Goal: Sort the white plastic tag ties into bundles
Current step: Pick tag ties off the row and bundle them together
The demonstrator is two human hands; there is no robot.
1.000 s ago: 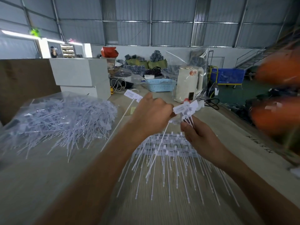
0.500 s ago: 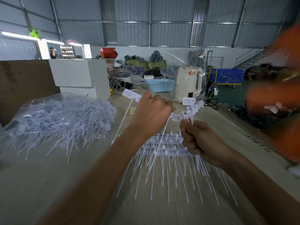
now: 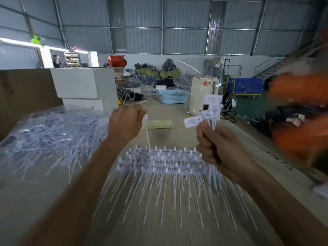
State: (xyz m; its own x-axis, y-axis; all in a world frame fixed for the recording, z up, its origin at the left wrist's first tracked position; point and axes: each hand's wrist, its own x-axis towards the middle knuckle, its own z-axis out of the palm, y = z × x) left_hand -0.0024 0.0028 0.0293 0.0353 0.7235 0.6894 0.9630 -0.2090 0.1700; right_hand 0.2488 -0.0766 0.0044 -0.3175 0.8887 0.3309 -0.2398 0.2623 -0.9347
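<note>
My right hand (image 3: pixel 219 150) grips a small bundle of white tag ties (image 3: pixel 207 112), their flat tag heads sticking up above my fist and the tails hanging below it. My left hand (image 3: pixel 125 126) is raised to the left, fingers curled round a single tie (image 3: pixel 148 141) whose thin tail hangs down. Below both hands a rack of joined ties (image 3: pixel 159 160) lies flat on the table, tails pointing toward me. A big loose heap of ties in a clear plastic bag (image 3: pixel 51 135) lies at the left.
A white kettle in a clear bag (image 3: pixel 202 93), a blue basket (image 3: pixel 173 96) and white boxes (image 3: pixel 83 86) stand at the table's far end. A paper slip (image 3: pixel 158 124) lies between my hands. Blurred orange shapes (image 3: pixel 301 110) fill the right edge.
My hands have drawn apart: the left pulled away leftward with one tie, the right shifted right and keeps its bundle upright.
</note>
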